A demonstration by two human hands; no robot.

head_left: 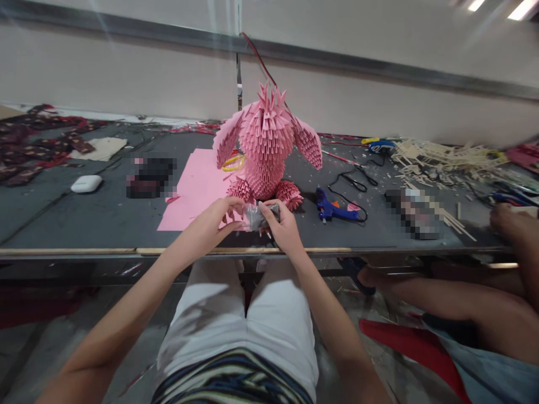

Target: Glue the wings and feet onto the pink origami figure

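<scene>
In front of me on the table stands a pink folded-paper figure point(266, 140) with two long drooping ears and a spiky tuft on top. Just before its feet, near the table edge, my hands are together on a small see-through plastic packet point(254, 216) with something dark inside. My right hand point(284, 224) is closed on the packet's right part, thumb on top. At the other end, my left hand point(225, 219) is closed with its fingertips at the packet's left side. What exactly lies in the packet cannot be made out.
Pink paper sheets point(191, 193) lie left of the figure, yellow-handled scissors point(233, 163) behind. A blue glue gun point(334, 209) with black cord lies right. A white case point(86, 183) is farther left. Thin wooden sticks point(438, 160) are heaped right, near another person's hand point(516, 224).
</scene>
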